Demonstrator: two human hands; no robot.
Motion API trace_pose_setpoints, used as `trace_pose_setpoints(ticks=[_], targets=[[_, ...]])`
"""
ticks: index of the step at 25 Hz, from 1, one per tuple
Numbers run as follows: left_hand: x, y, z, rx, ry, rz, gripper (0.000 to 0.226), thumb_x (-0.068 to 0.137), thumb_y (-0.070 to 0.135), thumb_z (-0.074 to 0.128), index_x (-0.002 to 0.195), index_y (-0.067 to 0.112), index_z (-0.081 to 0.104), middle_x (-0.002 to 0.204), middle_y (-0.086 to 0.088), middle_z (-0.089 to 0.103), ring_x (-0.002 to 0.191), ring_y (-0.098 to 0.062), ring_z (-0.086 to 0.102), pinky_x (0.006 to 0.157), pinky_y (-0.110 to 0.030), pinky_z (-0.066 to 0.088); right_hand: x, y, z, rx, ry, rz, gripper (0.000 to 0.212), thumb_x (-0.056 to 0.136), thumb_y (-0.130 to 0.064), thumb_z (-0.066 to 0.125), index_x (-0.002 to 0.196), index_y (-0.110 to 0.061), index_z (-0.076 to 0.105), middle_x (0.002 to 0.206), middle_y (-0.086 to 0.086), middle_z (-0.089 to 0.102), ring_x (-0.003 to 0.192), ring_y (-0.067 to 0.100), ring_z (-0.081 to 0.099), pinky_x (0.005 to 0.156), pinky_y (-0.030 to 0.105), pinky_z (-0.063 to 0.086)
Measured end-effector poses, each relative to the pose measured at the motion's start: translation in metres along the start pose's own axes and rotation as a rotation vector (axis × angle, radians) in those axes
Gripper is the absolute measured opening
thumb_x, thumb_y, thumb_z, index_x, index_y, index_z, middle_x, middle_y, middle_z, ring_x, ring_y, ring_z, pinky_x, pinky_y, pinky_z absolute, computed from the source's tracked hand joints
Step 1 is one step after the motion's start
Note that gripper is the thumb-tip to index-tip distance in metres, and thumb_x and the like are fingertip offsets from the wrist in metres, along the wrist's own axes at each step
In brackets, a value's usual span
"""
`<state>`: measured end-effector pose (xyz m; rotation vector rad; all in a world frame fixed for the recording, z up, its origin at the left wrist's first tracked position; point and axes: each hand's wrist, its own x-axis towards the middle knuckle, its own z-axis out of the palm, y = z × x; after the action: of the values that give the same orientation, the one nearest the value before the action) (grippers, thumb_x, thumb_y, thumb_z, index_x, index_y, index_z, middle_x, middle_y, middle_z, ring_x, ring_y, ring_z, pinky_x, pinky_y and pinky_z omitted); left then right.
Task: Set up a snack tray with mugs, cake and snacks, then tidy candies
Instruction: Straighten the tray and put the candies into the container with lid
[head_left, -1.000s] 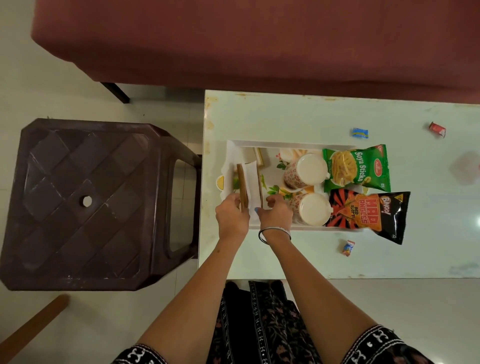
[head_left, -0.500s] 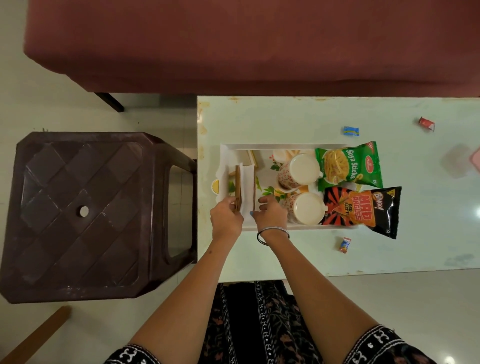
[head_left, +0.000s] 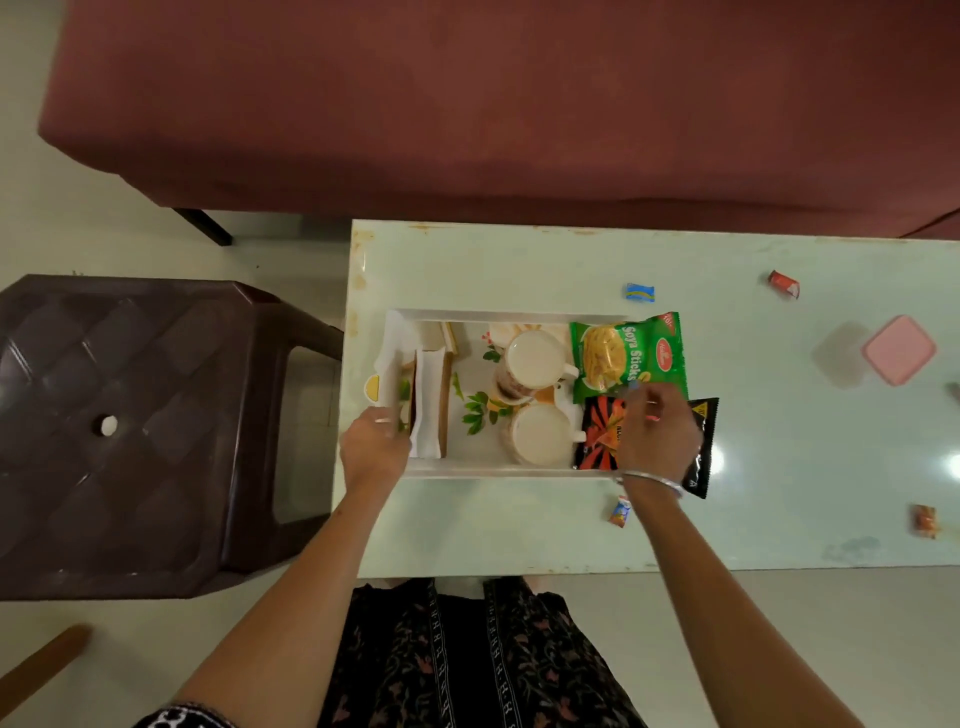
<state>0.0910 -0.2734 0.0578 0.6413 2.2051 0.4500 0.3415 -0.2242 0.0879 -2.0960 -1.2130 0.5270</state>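
A white tray (head_left: 509, 316) sits at the left end of the pale green table (head_left: 519, 530). In it are two white mugs (head_left: 534, 358) (head_left: 540, 435), a cake slice on white paper (head_left: 428, 410) at the left, and a green Soya Sticks packet (head_left: 631, 353) and a black-and-orange snack packet (head_left: 597, 439) at the right. My left hand (head_left: 374, 449) is at the tray's front left corner, fingers curled at the rim beside the cake. My right hand (head_left: 657, 436) lies over the black packet, fingertips at the green packet's lower edge; its grip is hidden.
Loose candies lie on the table: blue (head_left: 640, 292), red (head_left: 783, 284), one near my right wrist (head_left: 619, 512), an orange one (head_left: 924, 520). A pink square box (head_left: 898, 351) sits at the right. A brown plastic stool (head_left: 130, 426) stands left; a maroon sofa (head_left: 519, 104) is behind.
My right hand has left the cake and moved right onto the snack packets. My left hand stays at the tray's front left corner. The cake now lies flatter on its paper.
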Motion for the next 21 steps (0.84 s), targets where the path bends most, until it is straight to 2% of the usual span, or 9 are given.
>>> trace_pose_setpoints(ticks=[2,4,7,9,11,13,15,18,21], targets=[[0.011,-0.007,-0.012,-0.012,0.054,-0.017,0.042,0.08,0.011,0.065,0.12,0.005,0.056,0.117,-0.016,0.063,0.104,-0.03,0.062,0.085,-0.034,0.05,0.023,0.021,-0.017,-0.034,0.133,0.179,0.02,0.089,-0.019,0.051,0.096,-0.007,0.065,0.098,0.017,0.069,0.085,0.028,0.061,0.068,0.026,0.039],[0.012,-0.003,-0.01,-0.014,0.119,-0.04,0.044,0.083,0.015,0.062,0.125,0.005,0.052,0.122,-0.017,0.06,0.109,-0.031,0.059,0.092,-0.037,0.048,0.061,0.051,-0.037,-0.079,0.143,0.366,0.025,0.09,-0.017,0.048,0.105,-0.006,0.064,0.111,0.019,0.066,0.104,0.035,0.059,0.082,0.031,0.043],[0.016,0.002,-0.007,-0.081,0.174,-0.111,0.043,0.087,0.017,0.057,0.128,0.006,0.05,0.126,-0.015,0.057,0.114,-0.031,0.055,0.095,-0.038,0.045,0.102,0.09,-0.05,0.148,-0.133,0.683,0.033,0.093,-0.007,0.043,0.122,0.003,0.054,0.129,0.027,0.054,0.118,0.039,0.053,0.093,0.032,0.046],[0.025,0.0,-0.008,-0.108,0.185,-0.142,0.041,0.089,0.017,0.054,0.129,0.006,0.049,0.127,-0.015,0.056,0.116,-0.031,0.053,0.097,-0.038,0.043,0.113,0.107,-0.049,0.323,-0.262,0.884,0.034,0.094,-0.003,0.043,0.126,0.007,0.049,0.127,0.028,0.055,0.106,0.036,0.058,0.097,0.033,0.046],[0.036,-0.004,-0.006,-0.089,0.169,-0.163,0.041,0.092,0.018,0.05,0.131,0.007,0.047,0.13,-0.015,0.054,0.117,-0.031,0.052,0.094,-0.034,0.042,0.116,0.119,-0.042,0.302,-0.362,0.944,0.025,0.091,-0.001,0.049,0.115,0.004,0.056,0.085,0.02,0.071,0.075,0.028,0.063,0.071,0.025,0.057],[0.049,-0.009,-0.004,-0.071,0.123,-0.196,0.042,0.094,0.019,0.046,0.135,0.008,0.043,0.136,-0.014,0.049,0.12,-0.032,0.049,0.092,-0.033,0.04,0.118,0.123,-0.031,0.285,-0.456,0.948,0.008,0.088,0.001,0.052,0.09,0.001,0.06,0.049,0.007,0.068,0.05,0.02,0.065,0.045,0.02,0.054],[0.063,-0.013,0.0,-0.082,0.081,-0.222,0.043,0.094,0.02,0.046,0.136,0.009,0.042,0.14,-0.014,0.045,0.126,-0.033,0.044,0.102,-0.039,0.037,0.121,0.124,-0.019,0.289,-0.542,0.965,0.016,0.091,-0.004,0.05,0.079,-0.005,0.06,0.047,0.006,0.067,0.047,0.02,0.066,0.048,0.027,0.055],[0.078,-0.018,0.007,-0.122,0.069,-0.248,0.042,0.092,0.02,0.05,0.133,0.01,0.046,0.137,-0.014,0.048,0.125,-0.034,0.046,0.106,-0.041,0.037,0.126,0.121,-0.001,0.307,-0.682,0.97,0.019,0.092,-0.017,0.05,0.083,-0.01,0.064,0.058,0.009,0.071,0.054,0.024,0.068,0.062,0.036,0.055],[0.087,-0.023,0.011,-0.213,0.088,-0.289,0.038,0.088,0.018,0.057,0.125,0.01,0.053,0.128,-0.016,0.056,0.116,-0.034,0.054,0.101,-0.044,0.045,0.128,0.124,0.007,0.302,-0.71,0.98,0.021,0.093,-0.025,0.05,0.082,-0.015,0.063,0.056,0.008,0.071,0.048,0.022,0.068,0.047,0.035,0.057]])
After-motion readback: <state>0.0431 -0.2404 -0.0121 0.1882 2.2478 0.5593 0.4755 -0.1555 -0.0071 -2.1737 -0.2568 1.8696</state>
